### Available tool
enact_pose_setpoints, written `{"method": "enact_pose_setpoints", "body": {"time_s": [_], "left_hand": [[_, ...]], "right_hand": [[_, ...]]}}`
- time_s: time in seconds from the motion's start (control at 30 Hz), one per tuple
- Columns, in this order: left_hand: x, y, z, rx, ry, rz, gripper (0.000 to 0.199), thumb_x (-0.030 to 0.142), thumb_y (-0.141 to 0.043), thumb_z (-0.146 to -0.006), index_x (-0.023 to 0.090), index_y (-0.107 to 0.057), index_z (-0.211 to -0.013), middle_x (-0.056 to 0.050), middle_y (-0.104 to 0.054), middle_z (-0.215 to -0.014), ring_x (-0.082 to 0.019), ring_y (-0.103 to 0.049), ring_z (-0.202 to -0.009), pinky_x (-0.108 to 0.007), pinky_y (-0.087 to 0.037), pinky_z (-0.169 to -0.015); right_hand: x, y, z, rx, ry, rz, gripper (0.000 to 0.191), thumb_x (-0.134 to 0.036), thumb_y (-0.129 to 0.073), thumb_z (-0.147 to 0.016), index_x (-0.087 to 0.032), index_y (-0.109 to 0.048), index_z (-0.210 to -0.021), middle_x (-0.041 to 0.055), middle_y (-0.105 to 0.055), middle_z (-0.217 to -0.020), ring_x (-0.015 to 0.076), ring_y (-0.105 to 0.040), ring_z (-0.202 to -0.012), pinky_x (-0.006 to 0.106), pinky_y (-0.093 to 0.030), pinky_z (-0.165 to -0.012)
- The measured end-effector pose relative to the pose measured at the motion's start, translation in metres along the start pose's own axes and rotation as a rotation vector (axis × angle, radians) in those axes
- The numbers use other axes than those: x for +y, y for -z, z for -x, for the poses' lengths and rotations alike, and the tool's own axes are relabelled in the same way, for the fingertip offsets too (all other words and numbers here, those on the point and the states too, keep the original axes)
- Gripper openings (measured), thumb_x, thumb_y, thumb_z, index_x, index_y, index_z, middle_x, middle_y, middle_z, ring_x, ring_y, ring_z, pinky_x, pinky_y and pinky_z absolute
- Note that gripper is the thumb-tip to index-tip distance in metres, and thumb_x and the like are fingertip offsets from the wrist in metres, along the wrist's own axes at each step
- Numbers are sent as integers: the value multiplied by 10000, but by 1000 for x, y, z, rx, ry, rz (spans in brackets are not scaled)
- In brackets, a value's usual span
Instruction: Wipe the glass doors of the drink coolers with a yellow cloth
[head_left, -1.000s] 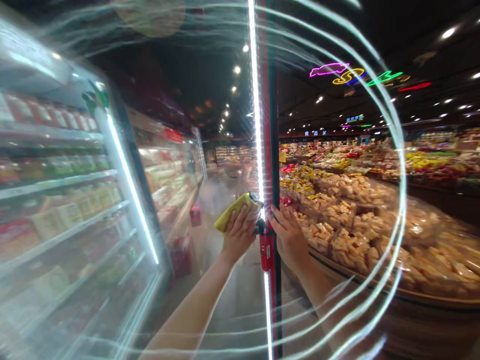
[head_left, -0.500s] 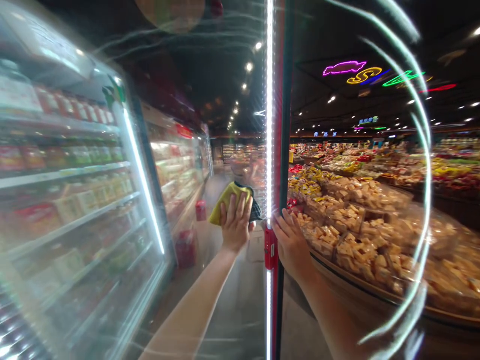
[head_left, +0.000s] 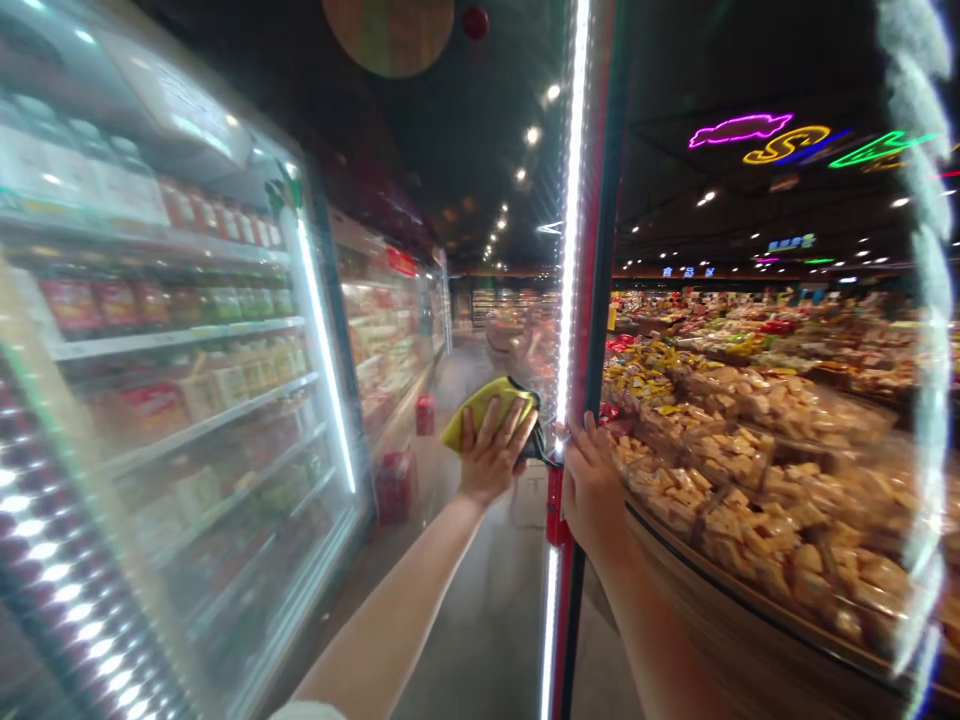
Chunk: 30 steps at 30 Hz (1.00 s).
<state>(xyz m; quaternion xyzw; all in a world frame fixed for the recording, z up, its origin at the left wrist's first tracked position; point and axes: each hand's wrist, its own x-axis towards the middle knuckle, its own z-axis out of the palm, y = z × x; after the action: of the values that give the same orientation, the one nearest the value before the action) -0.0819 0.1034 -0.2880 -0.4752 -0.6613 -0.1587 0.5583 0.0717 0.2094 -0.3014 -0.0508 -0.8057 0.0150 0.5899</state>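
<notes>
My left hand (head_left: 493, 455) presses a folded yellow cloth (head_left: 487, 408) with a dark underside against a glass door pane (head_left: 480, 580). My right hand (head_left: 591, 490) grips the edge of the door's upright red and black frame (head_left: 600, 250), just below a lit LED strip. A red part of the frame (head_left: 556, 510) sits close to that hand. The two hands are a short way apart, on either side of the frame.
Left of me stands a lit refrigerated case (head_left: 187, 400) with shelves of packaged goods. An aisle floor (head_left: 465, 640) runs ahead, with red stands (head_left: 395, 485). On the right is a round wooden bin (head_left: 750, 610) of wrapped snacks.
The whole view has turned left, so the door frame and bin sit further right. The cloth has slid slightly along the glass, and the right hand sits a little lower on the frame.
</notes>
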Motion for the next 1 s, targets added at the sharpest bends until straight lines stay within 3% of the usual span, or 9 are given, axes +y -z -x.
{"method": "enact_pose_setpoints", "body": {"time_s": [0.13,0.23,0.33,0.47,0.57,0.7,0.83,0.93,1.0], "left_hand": [[-15,7,-20,-46,-85,-13,672,478,-550,-932,325,-380,-1564,-7,-415,-1607,-320,-252,-1549,-573,116,-1261],[-34,22,-25,-59,113,-67,741,461,-600,-902,317,-341,-1582,-22,-354,-1640,-331,-225,-1556,-574,54,-1274],[-39,27,7,-48,299,-130,784,439,-629,-880,263,-340,-1587,-67,-311,-1660,-367,-177,-1564,-590,15,-1272],[-34,19,47,-114,-17,-105,671,484,-577,-915,331,-410,-1546,-12,-393,-1624,-333,-169,-1571,-604,53,-1265],[-46,22,27,-102,-144,-74,634,492,-549,-930,370,-413,-1537,25,-403,-1616,-305,-156,-1576,-594,55,-1268],[-77,40,-11,-61,141,-75,743,445,-608,-896,322,-343,-1579,-20,-325,-1654,-343,-166,-1570,-607,36,-1267],[-85,43,17,5,357,-79,811,415,-629,-877,253,-299,-1600,-92,-307,-1662,-405,-160,-1559,-660,-21,-1252],[-76,36,47,-41,170,-9,729,502,-607,-881,328,-394,-1556,-64,-460,-1584,-400,-265,-1530,-625,13,-1264],[-76,38,47,-102,94,9,701,535,-608,-881,385,-411,-1537,-24,-490,-1563,-373,-318,-1514,-588,54,-1271]], "right_hand": [[-10,-6,-2,-39,-7,-23,616,-61,-357,-971,-240,-398,-1559,116,-512,-1543,274,-425,-1470,614,-320,-1218],[-15,-10,-2,-51,12,-26,673,-44,-366,-958,-268,-329,-1591,102,-476,-1572,270,-506,-1411,589,-334,-1218],[-19,-13,2,-62,26,-20,666,-45,-394,-957,-259,-345,-1586,102,-470,-1576,283,-487,-1427,567,-350,-1215],[-26,-18,-1,-49,33,-47,636,-41,-395,-959,-253,-406,-1559,81,-480,-1572,274,-321,-1526,536,-351,-1228],[-35,-21,-10,-42,35,-77,630,-52,-387,-973,-262,-390,-1567,78,-450,-1593,266,-272,-1543,524,-384,-1212],[-45,-25,-13,-37,-11,-92,629,-61,-366,-986,-286,-374,-1574,66,-429,-1605,273,-263,-1543,552,-395,-1200],[-53,-30,-7,-19,-67,-90,636,-58,-370,-977,-293,-389,-1567,55,-436,-1600,264,-282,-1536,543,-402,-1198],[-62,-36,-8,-1,-67,-94,648,-49,-381,-962,-293,-396,-1563,54,-422,-1609,263,-273,-1539,549,-396,-1200],[-71,-41,-12,0,-49,-101,652,-49,-377,-965,-299,-385,-1567,59,-417,-1611,267,-259,-1543,575,-378,-1204]]}}
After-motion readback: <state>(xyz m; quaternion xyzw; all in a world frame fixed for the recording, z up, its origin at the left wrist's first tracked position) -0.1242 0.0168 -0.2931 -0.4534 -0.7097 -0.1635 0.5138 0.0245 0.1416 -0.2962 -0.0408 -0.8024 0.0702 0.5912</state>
